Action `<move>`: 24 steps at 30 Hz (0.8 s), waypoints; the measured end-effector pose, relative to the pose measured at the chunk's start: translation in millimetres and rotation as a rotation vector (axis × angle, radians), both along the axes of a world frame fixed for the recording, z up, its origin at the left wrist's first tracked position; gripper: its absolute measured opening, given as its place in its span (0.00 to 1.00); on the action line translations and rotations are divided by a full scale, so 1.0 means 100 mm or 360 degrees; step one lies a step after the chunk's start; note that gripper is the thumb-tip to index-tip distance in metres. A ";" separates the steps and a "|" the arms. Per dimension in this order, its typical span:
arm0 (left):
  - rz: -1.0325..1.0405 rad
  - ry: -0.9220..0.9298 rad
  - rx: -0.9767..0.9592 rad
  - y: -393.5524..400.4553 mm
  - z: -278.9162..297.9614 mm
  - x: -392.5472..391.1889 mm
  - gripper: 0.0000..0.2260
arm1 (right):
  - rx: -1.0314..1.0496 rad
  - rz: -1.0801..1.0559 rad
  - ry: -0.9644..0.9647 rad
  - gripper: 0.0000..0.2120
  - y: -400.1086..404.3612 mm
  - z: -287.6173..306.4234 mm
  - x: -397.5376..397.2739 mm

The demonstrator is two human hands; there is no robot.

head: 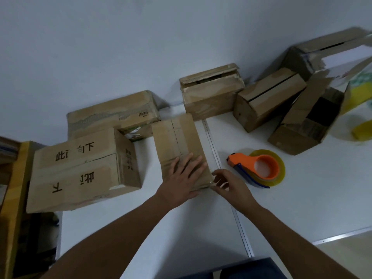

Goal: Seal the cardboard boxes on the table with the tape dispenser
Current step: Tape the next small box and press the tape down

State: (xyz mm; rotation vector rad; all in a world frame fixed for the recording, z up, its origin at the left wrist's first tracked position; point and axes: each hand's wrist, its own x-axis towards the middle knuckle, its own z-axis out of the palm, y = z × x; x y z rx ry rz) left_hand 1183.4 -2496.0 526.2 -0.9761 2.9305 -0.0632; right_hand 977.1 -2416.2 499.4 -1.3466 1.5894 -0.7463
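One small box (179, 150) mid-bench looks taped along its seam; my left hand (184, 178) presses flat on it, my right hand (227, 183) fingers loosely spread at its near corner. Tape dispenser (259, 168) lies idle beside. Four boxes (267, 97) behind gape unsealed.

White table (302, 198) carries cardboard boxes (179, 146) (several) and tape dispenser (259, 168).
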 end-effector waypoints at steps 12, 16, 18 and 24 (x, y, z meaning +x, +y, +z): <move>-0.0063 -0.0021 -0.0033 0.01 -0.05 0.02 0.40 | 0.0033 0.0367 0.0644 0.13 -0.20 0.14 0.12; -0.0126 0.0100 0.0393 0.01 0.03 0.03 0.33 | 0.0126 0.0458 0.0698 0.16 0.06 0.23 0.00; 0.0056 0.0290 0.0776 -0.07 0.14 0.00 0.27 | 0.0098 0.0365 0.0701 0.16 0.17 0.31 -0.04; 0.1197 0.1464 0.1025 -0.02 0.41 0.39 0.15 | -0.0395 0.0371 0.0855 0.11 0.06 0.55 0.35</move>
